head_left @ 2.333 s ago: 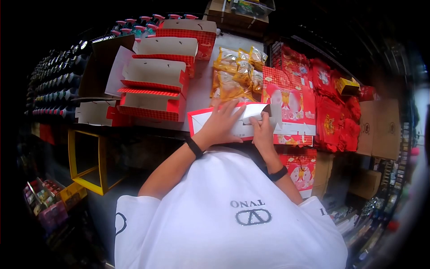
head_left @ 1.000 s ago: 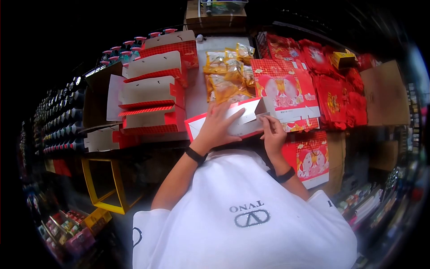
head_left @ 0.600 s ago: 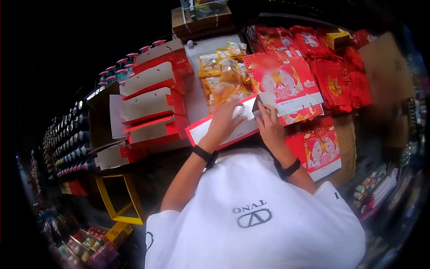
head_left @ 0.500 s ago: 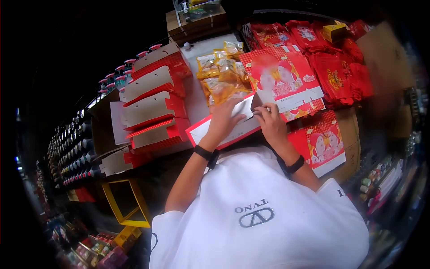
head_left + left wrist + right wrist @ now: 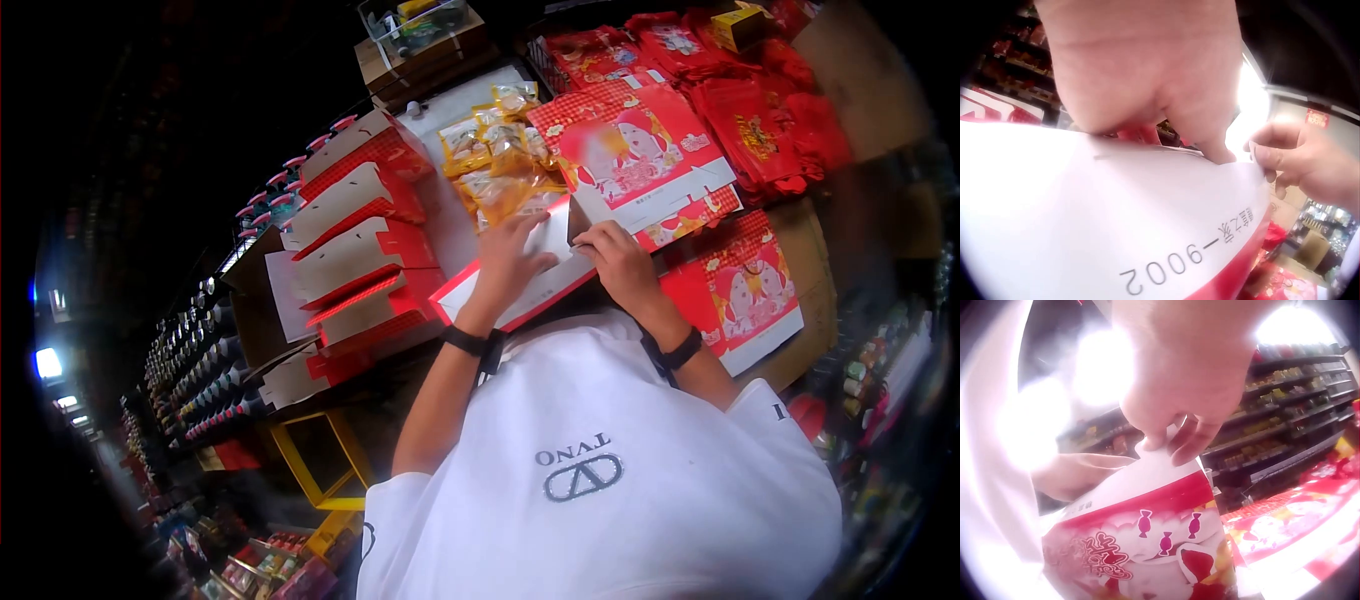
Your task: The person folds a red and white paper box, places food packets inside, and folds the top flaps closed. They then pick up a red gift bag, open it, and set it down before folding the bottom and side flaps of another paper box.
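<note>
A red and white cardboard gift box [image 5: 550, 278] lies on its side on the table edge in the head view, its white bottom facing up. My left hand [image 5: 505, 262] rests across that white panel with fingers spread. At the box's right end, my right hand [image 5: 620, 262] pinches the edge of a white flap between thumb and fingertips. The right wrist view has the thumb and fingers of the right hand [image 5: 1179, 406] at the top edge of the printed box [image 5: 1147, 550]. In the left wrist view the white panel [image 5: 1116, 206] carries printed characters and a number.
Several open red boxes [image 5: 350, 240] stand in a row on the left. Yellow snack packets [image 5: 500, 150] lie behind the hands. Flat printed cartons [image 5: 640, 150] and red bags [image 5: 750, 130] are at the right. A yellow frame [image 5: 320, 460] stands below the table's left side.
The head view has turned, so the table appears tilted. My right hand has shifted from pressing into the box's end to pinching its flap edge. My left hand stays on the white panel.
</note>
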Tool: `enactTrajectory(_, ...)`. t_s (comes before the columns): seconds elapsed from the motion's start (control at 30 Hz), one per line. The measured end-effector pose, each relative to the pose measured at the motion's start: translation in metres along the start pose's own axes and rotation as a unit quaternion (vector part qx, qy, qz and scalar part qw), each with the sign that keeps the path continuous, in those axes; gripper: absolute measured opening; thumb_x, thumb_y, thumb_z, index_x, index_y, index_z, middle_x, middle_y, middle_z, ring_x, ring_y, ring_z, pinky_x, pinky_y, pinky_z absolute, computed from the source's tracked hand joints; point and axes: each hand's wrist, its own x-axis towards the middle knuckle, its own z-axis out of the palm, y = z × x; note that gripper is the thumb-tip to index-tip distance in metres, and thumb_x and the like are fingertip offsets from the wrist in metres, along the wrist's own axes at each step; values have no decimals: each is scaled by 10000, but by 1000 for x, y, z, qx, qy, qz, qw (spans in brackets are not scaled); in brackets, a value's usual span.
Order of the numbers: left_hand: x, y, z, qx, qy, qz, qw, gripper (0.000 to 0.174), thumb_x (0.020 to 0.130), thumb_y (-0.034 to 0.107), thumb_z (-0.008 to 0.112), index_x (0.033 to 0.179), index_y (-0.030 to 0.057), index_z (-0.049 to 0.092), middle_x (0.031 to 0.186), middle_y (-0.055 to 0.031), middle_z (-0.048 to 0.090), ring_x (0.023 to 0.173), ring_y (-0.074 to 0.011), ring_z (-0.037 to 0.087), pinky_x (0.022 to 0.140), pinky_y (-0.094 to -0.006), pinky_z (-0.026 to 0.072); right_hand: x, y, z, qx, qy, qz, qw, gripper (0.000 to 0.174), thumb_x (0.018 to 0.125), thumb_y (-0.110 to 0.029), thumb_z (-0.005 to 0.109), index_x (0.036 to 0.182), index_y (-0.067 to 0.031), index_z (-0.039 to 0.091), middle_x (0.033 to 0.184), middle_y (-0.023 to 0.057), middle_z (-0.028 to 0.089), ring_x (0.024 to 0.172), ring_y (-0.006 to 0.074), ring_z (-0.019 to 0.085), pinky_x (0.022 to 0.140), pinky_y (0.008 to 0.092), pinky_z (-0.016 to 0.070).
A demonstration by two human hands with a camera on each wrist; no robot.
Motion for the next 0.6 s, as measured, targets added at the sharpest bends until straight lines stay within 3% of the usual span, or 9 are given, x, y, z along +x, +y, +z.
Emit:
enactTrajectory(0.1,-1,5,-2,9,-48,-23,999,716,851,240,856,1503,215,563,1424,-153,582,1315,-385,519,1106,-470,426,-1,-1,1,-9,1,9,1000,173,967,-165,716,1128,-102,709,1085,47,664,997,270,703,791,380,588)
enactTrajectory(0.23,-1,1,2,5,-37,-14,999,722,855,232,851,1511,202,552,1406,-160,586,1296,-382,530,1106,-473,427,0,-5,0,-9,-3,31,999,200,983,-169,696,1171,-103,712,1109,41,669,1003,268,704,796,379,588)
enactTrajectory(0.53,-5,0,8,14,-15,-7,1000,716,885,275,829,1523,150,530,1396,-161,594,1290,-368,538,1099,-481,421,-9,-1,-1,44,8,55,997,369,988,-168,694,1349,-98,656,1360,59,666,1121,290,711,852,379,612)
enactTrajectory(0.6,-6,2,8,35,-13,-4,999,704,893,280,821,1523,155,530,1402,-156,592,1291,-362,539,1103,-488,413,-13,2,2,44,32,49,997,432,975,-129,707,1398,-96,630,1385,86,662,1090,316,721,854,386,611)
